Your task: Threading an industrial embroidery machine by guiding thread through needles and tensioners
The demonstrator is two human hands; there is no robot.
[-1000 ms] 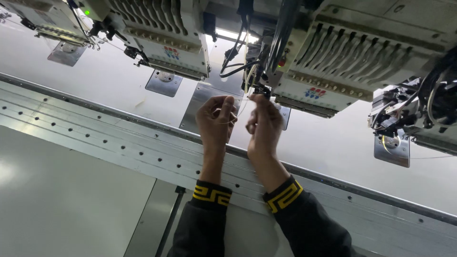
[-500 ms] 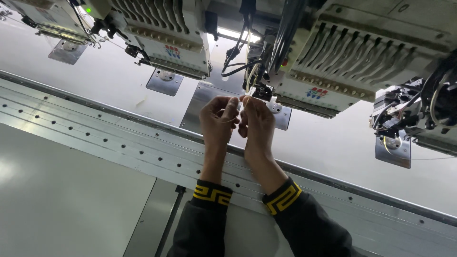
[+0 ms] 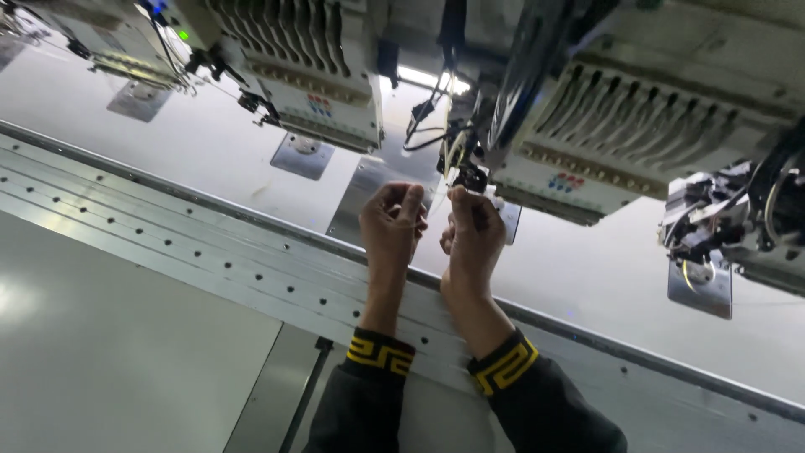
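Left hand [image 3: 391, 225] and right hand [image 3: 472, 235] pinch a fine thread [image 3: 438, 201] below the embroidery head [image 3: 587, 126]; best kept taut and steady near the needle.

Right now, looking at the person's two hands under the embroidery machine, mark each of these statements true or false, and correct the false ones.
1. Both hands are raised close together below a machine head. True.
2. The left hand lies flat on the metal rail. False: it is lifted off the rail, fingers pinched together.
3. The right hand is just under the needle area. True.
4. The sleeve cuffs are plain white. False: they are dark with a yellow pattern.
5. Only one machine head is in view. False: another head stands to the left, and more beyond.
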